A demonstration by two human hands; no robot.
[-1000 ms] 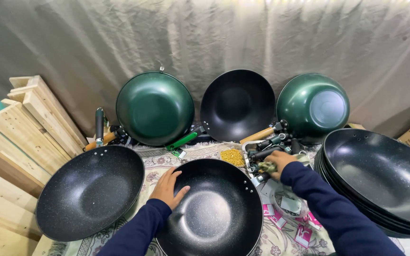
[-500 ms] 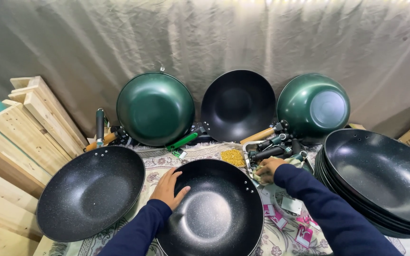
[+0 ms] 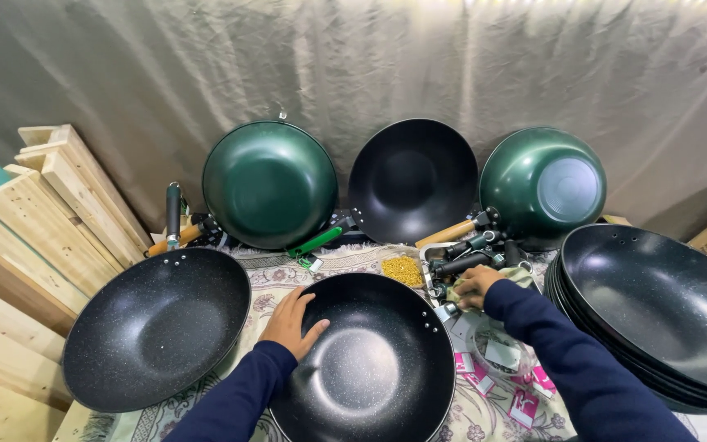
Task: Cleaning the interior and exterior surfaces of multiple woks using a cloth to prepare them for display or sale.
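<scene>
Left hand (image 3: 292, 323) lies spread flat on the black wok's (image 3: 366, 368) rim; right hand (image 3: 475, 286), grip curled around a handle (image 3: 461, 263), sits just right of it.

centre wok (image 3: 370, 368): dark metal, semi-gloss speckled coating | left wok (image 3: 153, 327): matt, speckled | green wok (image 3: 270, 184): glossy enamel look | planks (image 3: 34, 221): raw, rough wood | backdrop (image 3: 353, 74): creased cloth | sleeves (image 3: 583, 368): navy knit cloth | table cover (image 3: 263, 282): patterned cloth

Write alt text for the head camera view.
A person's left hand rests on the rim of a black wok while the right hand reaches into a pile of loose handles; more black and green woks surround them.
</scene>
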